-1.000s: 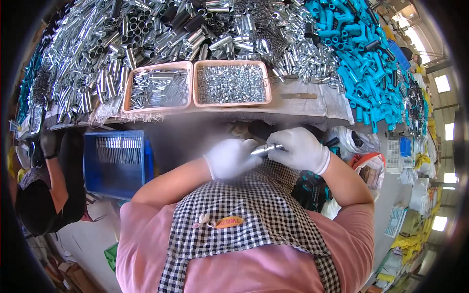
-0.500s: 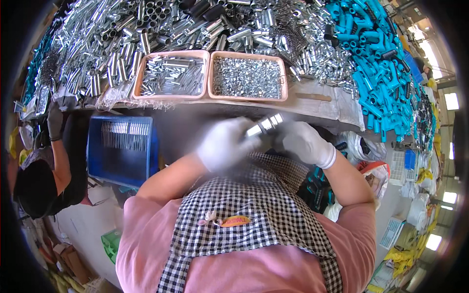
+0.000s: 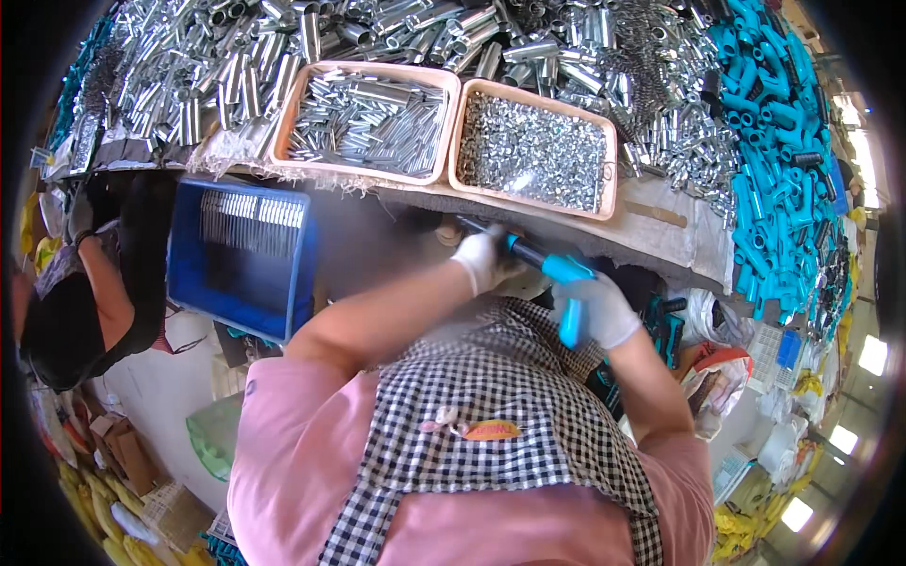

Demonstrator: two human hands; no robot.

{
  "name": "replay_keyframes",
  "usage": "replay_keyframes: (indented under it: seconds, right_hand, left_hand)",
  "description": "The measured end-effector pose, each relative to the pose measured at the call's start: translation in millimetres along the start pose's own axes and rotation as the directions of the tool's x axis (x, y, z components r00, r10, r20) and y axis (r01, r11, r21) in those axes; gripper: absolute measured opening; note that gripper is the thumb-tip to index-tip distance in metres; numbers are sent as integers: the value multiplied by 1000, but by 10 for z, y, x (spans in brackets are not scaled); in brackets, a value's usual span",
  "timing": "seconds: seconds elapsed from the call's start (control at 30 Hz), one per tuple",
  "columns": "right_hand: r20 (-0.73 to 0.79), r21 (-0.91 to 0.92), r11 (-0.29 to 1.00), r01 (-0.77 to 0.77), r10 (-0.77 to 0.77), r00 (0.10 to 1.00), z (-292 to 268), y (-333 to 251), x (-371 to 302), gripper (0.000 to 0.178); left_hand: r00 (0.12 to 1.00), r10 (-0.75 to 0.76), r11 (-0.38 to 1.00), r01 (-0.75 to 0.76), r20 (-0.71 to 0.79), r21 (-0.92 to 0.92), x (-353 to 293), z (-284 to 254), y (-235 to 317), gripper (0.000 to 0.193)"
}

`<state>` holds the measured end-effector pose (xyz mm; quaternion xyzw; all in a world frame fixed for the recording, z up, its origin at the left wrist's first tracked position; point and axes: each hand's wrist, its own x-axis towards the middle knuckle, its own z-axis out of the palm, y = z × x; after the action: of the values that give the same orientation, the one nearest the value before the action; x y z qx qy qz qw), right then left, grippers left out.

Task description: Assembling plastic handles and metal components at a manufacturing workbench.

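Note:
White gloves cover both my hands. My right hand [image 3: 604,309] is closed on the handle of a teal pistol-shaped tool [image 3: 564,268] with a black front sleeve, which points up and to the left. A thin dark rod extends from the sleeve's front end. Close beneath that front end is my left hand [image 3: 479,262], its fingers curled in; what lies in them is hidden. Just beyond the left hand, under the bench edge, a small round brownish piece [image 3: 448,232] shows partly.
On the bench stand a pink tray of metal pins and tubes [image 3: 442,166] and another of small metal parts [image 3: 610,189]. Metal tubes [image 3: 250,90] and teal housings [image 3: 769,189] pile around them. A blue crate [image 3: 231,319] stands left, near a co-worker's arm [image 3: 106,283].
Half a second ago my hands were together at a shiny tube with a dark band. Now the teal tool is in my right hand. The view has shifted, and the trays appear higher and tilted.

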<state>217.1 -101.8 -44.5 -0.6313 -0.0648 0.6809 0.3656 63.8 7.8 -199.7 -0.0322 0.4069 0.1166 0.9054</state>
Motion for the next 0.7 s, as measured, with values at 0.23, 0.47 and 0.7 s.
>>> replay_keyframes:
  seconds: [0.23, 0.47, 0.7]
  right_hand:
    - [-178, 377, 923, -79, 155, 972, -397, 834, 1087, 13]
    - [-57, 286, 943, -173, 196, 979, -222, 769, 1486, 12]
    - [74, -728, 612, 310, -379, 922, -601, 1310, 1598, 10]
  left_hand:
    - [968, -244, 893, 250, -65, 374, 1016, -154, -514, 35]
    - [976, -215, 913, 190, 29, 360, 1078, -377, -195, 35]
    - [994, -106, 844, 77, 24, 531, 663, -68, -208, 39]
